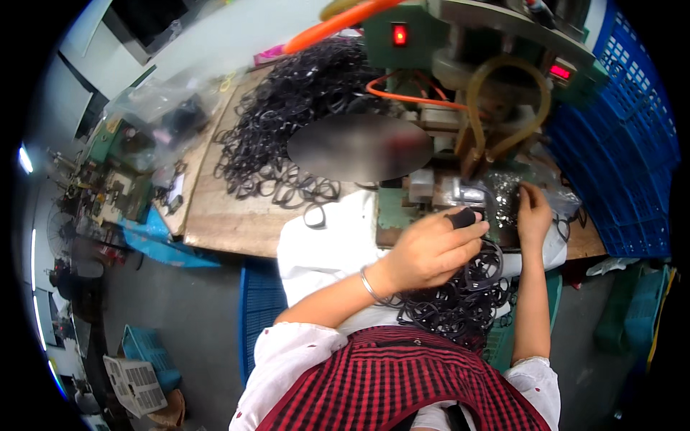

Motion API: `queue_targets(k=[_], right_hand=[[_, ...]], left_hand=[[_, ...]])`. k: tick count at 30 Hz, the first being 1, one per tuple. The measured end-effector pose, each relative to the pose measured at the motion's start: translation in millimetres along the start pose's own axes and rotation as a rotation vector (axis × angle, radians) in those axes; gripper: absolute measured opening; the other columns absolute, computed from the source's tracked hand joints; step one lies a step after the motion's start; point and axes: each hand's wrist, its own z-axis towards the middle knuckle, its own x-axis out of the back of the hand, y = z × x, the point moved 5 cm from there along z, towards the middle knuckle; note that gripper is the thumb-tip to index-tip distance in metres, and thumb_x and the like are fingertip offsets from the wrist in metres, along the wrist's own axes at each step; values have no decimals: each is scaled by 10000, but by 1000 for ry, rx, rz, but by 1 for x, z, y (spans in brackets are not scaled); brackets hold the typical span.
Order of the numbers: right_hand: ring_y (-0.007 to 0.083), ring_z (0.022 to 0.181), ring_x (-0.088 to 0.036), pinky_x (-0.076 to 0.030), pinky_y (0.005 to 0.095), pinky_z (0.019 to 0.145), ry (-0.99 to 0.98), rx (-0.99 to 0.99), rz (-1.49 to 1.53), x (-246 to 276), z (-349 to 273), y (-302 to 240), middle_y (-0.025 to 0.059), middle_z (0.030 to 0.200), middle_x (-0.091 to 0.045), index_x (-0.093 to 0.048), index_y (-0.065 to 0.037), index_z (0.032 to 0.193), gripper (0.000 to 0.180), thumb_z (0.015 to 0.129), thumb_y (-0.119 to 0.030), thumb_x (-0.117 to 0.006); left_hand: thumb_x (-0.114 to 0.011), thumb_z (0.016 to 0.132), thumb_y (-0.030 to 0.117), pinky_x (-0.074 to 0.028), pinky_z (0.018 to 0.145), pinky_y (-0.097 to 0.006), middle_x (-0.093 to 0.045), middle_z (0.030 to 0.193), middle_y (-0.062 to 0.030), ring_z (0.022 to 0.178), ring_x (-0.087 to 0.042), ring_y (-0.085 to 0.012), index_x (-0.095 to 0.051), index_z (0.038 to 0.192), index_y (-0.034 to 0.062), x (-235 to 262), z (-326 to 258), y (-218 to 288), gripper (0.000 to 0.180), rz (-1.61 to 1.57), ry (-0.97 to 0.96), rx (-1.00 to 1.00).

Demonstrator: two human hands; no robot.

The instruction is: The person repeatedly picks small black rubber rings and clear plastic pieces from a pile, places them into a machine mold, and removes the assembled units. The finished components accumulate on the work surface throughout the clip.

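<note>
My left hand (433, 249) reaches in front of the machine's metal fixture (467, 192), its fingers bent together and a black cover (461, 218) on one finger. A dark loop-shaped part (501, 267) hangs right below its fingertips; whether they grip it, I cannot tell. At the right, my right hand (534, 215) has its fingertips pinched together beside a heap of small shiny pieces (505, 190). What they hold is hidden. A pile of black loops (449, 309) lies in front of me, under my left forearm.
A big heap of black loops (302, 86) covers the wooden table (215, 223) at the back left. The green machine (402, 61) with orange tubing (338, 27) stands ahead. Blue crates (611, 144) rise at the right. White cloth (316, 251) drapes over the table's front edge.
</note>
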Motion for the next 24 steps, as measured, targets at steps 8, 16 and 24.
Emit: queue_targets(k=[8, 16, 24], right_hand=[[125, 880, -617, -475, 239, 798, 110, -165, 223, 23, -42, 6, 63, 962, -687, -692, -8, 1028, 160, 890, -77, -648], [135, 861, -628, -480, 262, 823, -27, -44, 294, -3, -14, -56, 78, 911, -698, -686, 1, 989, 155, 855, -71, -659], [128, 900, -610, -470, 247, 824, 24, -152, 246, 41, -48, -11, 59, 951, -682, -689, 7, 985, 147, 840, -20, -677]], left_hand=[[-669, 774, -26, -445, 918, -367, -654, 1116, -115, 1062, -595, -270, -630, 1059, 36, 107, -95, -42, 294, 507, 340, 639], [-697, 799, 534, -499, 665, -421, -677, 777, -207, 731, -650, -357, -667, 778, -33, 167, -105, -193, 569, 749, -58, 1382], [-706, 847, 181, -344, 460, -232, -567, 602, -20, 503, -461, -68, -610, 724, 8, 127, -156, -182, 234, -91, 308, 1477]])
